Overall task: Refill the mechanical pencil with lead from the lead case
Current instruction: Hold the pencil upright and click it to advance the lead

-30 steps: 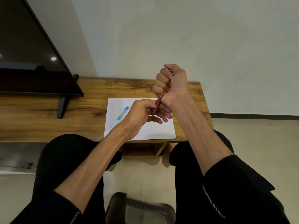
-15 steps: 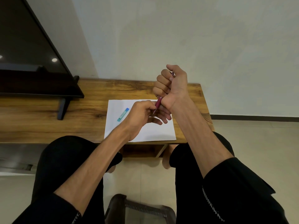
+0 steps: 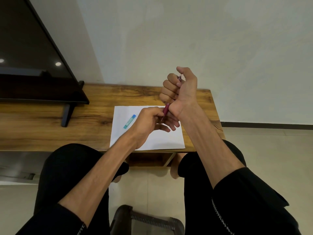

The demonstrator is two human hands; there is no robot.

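lead case (image 3: pixel 129 121) lies shut on paper (image 3: pixel 152 141).

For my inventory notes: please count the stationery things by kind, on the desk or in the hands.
Mechanical pencil, dark red, in right hand, left hand at its tip: 1
Lead case, blue: 1
Paper sheet, white: 1
Total: 3
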